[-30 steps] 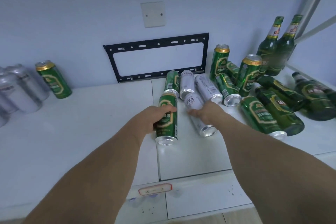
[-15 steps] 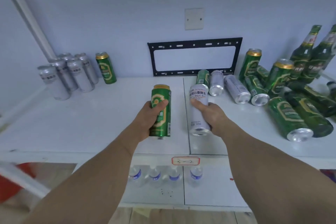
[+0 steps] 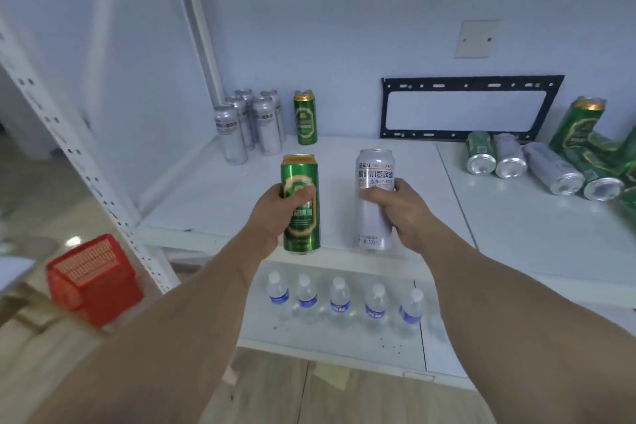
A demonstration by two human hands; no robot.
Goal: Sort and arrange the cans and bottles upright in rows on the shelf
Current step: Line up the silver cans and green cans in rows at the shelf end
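Both cans have come upright and leftward since half a second ago, with the lying pile now far off to the right; the white shelf (image 3: 516, 227) runs beneath them; the left hand (image 3: 275, 213) is wrapped tight round a green can (image 3: 301, 220) held vertical above the shelf's front edge; the right hand (image 3: 402, 213) clasps a silver can (image 3: 375, 217) upright just beside it; standing silver cans (image 3: 247, 120) and one green can (image 3: 305, 117) cluster at the back left corner.
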